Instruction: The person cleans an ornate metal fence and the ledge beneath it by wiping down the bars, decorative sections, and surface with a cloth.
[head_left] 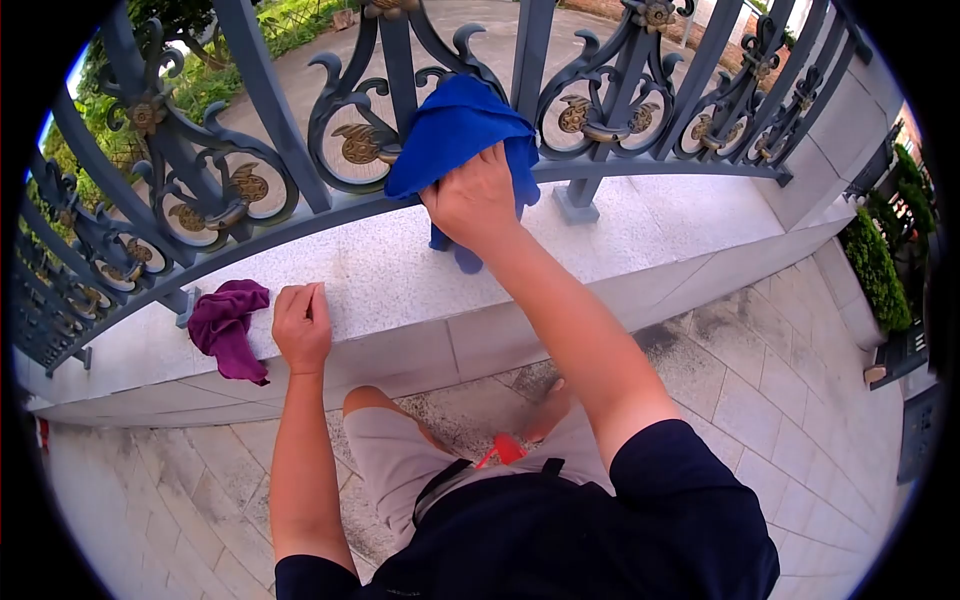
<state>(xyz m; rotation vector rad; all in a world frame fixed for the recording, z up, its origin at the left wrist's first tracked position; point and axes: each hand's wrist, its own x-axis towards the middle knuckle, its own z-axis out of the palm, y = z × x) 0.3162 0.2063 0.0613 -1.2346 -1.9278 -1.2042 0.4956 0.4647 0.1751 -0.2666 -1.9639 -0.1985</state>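
My right hand (472, 198) grips a blue cloth (462, 130), pressing it against the scrollwork at the bottom of the dark metal fence (262, 95). Folds of the cloth hide some fingers and hang down over the lower rail. My left hand (302, 325) is closed in a loose fist above the front edge of the pale stone ledge (395, 285), with nothing visible in it. Just to its left, a crumpled purple cloth (230, 328) lies on the ledge and droops over its edge, apart from the hand.
Gold-coloured ornaments (358, 143) sit in the fence scrolls. A short post (577, 200) joins the rail to the ledge. A stone pillar (835, 130) stands at the right, near a green hedge (873, 268). Paving tiles (760, 365) cover the ground below. Something red (508, 448) shows between my legs.
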